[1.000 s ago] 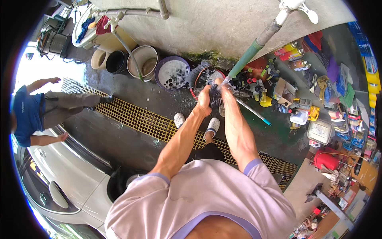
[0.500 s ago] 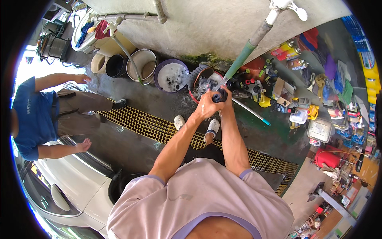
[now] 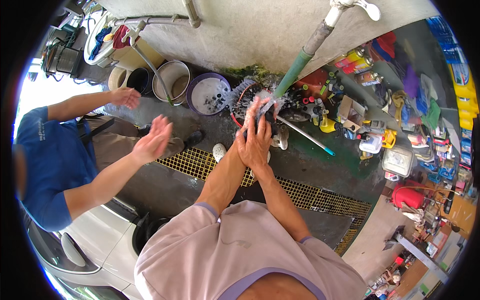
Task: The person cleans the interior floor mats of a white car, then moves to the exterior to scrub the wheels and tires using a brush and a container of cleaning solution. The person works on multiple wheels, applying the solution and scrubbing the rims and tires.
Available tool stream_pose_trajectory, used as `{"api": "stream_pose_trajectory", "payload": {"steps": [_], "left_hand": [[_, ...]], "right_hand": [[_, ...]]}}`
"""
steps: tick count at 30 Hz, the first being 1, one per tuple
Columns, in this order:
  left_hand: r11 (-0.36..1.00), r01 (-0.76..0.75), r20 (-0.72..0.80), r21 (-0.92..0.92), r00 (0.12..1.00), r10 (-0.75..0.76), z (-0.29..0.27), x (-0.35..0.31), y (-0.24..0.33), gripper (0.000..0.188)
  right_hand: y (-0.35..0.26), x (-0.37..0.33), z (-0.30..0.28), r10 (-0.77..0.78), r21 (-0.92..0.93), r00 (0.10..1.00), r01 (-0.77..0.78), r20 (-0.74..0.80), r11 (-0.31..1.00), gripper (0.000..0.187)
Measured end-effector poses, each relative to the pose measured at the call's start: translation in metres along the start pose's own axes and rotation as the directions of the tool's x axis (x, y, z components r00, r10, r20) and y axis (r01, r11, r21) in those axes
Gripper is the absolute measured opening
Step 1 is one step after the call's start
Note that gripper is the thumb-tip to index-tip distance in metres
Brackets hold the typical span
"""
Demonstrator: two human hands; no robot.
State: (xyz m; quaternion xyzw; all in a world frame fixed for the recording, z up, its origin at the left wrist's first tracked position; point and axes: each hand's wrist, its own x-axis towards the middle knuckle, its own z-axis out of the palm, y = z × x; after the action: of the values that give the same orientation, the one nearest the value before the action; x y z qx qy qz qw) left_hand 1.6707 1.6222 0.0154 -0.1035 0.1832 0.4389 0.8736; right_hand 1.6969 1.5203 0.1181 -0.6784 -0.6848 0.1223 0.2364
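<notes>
Dark bundle (image 3: pixel 269 117) (a wet cloth, by its look) is between the person's two hands, in the splash below the mouth of the green hose (image 3: pixel 292 75). Nearest are the pale shirt (image 3: pixel 240 235) and, beyond it, the yellow floor grating (image 3: pixel 320 199), with a white shoe (image 3: pixel 219 151) at its far edge.

Just past that, the arrangement has changed: half a second ago the hands cupped the bundle side by side; now the right hand (image 3: pixel 256 145) lies over the near part of the left hand (image 3: pixel 251 115), which reaches farther toward the water. That leaves the bundle more covered and its far side, I judge, more directly under the flow. At the left, a co-worker has come closer, with a raised hand (image 3: pixel 152 140) nearer in, holding nothing.

As for the grip, the right fingers are extended and slightly parted, laid against the left hand and the bundle; the left fingers point up into the spray. How firmly either one closes on the bundle I cannot tell.

Farther on, a red-rimmed tub (image 3: pixel 234 120) sits behind the splash, a purple basin (image 3: pixel 200 112) of suds stands to its left, and the wall (image 3: pixel 240 35) rises beyond.
</notes>
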Motion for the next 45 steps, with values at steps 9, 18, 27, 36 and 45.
{"api": "stream_pose_trajectory", "payload": {"steps": [9, 18, 27, 36, 45], "left_hand": [[0.984, -0.139, -0.286, 0.108, 0.944, 0.164, 0.012, -0.019, -0.060, 0.022], [0.940, 0.002, -0.430, 0.342, 0.890, 0.154, -0.023, -0.035, -0.092, 0.012], [0.869, 0.132, -0.388, 0.476, 0.919, 0.072, 0.015, -0.018, -0.163, 0.039], [0.911, 0.143, 0.139, 0.386, 0.968, -0.211, 0.055, -0.051, -0.209, 0.068], [0.770, 0.234, -0.017, 0.594, 0.960, -0.279, 0.078, -0.077, -0.303, 0.072]], "right_hand": [[0.195, 0.091, 0.085, 0.087, 0.098, 0.904, -0.141, 0.419, 0.985, 0.036], [0.185, -0.029, 0.032, 0.509, 0.666, 0.486, -0.698, 0.711, -0.264, 0.028], [0.206, -0.031, -0.046, 0.733, 0.880, 0.630, -0.466, 0.257, 0.092, 0.043], [0.193, -0.051, -0.133, 0.537, 0.349, 0.838, -0.532, 0.090, 0.771, 0.067], [0.235, -0.129, -0.191, 0.795, 0.343, 0.603, -0.761, 0.063, 0.550, 0.077]]}}
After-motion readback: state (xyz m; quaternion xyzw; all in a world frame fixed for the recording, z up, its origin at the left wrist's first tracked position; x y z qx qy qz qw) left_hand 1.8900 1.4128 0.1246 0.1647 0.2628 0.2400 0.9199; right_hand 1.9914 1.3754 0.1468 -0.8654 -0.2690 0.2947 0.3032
